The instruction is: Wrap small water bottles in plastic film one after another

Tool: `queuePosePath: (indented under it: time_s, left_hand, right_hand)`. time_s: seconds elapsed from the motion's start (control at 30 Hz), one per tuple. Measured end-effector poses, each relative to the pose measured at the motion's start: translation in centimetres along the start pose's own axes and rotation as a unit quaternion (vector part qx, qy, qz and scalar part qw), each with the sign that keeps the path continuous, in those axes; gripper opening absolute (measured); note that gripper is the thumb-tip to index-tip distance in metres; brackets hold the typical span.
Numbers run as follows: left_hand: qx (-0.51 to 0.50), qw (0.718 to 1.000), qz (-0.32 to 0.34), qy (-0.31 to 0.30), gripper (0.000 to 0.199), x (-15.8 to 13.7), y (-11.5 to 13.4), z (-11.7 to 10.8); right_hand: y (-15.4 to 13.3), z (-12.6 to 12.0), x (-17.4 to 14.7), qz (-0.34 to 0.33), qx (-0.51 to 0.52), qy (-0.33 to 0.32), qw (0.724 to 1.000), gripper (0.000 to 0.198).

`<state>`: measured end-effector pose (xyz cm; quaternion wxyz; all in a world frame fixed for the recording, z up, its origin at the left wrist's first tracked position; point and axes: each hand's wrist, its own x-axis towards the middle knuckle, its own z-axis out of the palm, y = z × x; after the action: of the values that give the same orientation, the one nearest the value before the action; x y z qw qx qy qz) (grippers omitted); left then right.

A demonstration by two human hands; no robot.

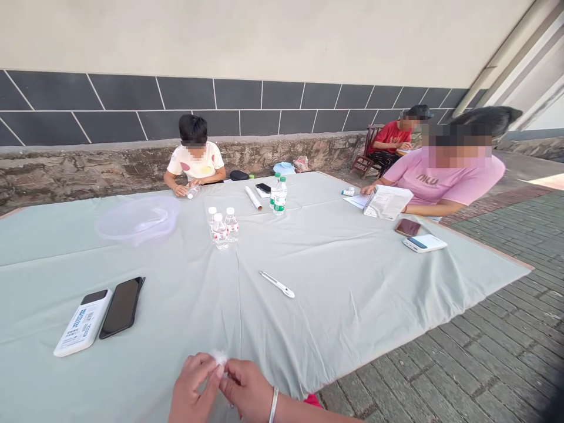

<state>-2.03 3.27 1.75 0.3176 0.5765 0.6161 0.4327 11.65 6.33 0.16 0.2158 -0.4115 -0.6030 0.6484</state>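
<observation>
At the near edge of the table, my left hand (pixel 196 382) and my right hand (pixel 247 385) meet with fingers pinched together. Between their fingertips is a small wad of thin, whitish, see-through material (pixel 219 356), perhaps plastic film; most of it is hidden by the fingers. A bracelet (pixel 274 405) circles my right wrist. Farther up the cloth lies a white pen (pixel 277 284). To the left, a white power bank (pixel 83 323) rests beside a black phone (pixel 123 308).
Several small water bottles (pixel 220 232) and green-capped bottles (pixel 279 197) stand mid-table near a paper roll (pixel 253 198). A clear plastic basin (pixel 137 223) sits left. Across the table a person (pixel 198 167) handles a bottle; another in pink (pixel 445 176) sits right, by a white box (pixel 388 202).
</observation>
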Motion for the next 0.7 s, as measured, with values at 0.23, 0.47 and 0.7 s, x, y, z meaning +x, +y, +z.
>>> queuePosePath:
  time_s: [0.23,0.47,0.7]
  left_hand:
    - [0.24,0.939,0.24,0.055,0.022,-0.5,-3.3,0.9]
    - [0.302,0.922,0.24,-0.034,0.018,-0.5,-1.3,-0.9]
    - [0.369,0.879,0.287,0.099,0.025,0.3,-0.9,0.1]
  right_hand:
    - [-1.6,-1.3,-0.3,0.17,0.296,-0.045,0.939,0.018]
    - [-1.5,-2.2,-0.3,0.205,0.358,-0.121,0.903,0.028]
    - [-0.4,-1.7,1.6,0.253,0.413,-0.093,0.87,0.032]
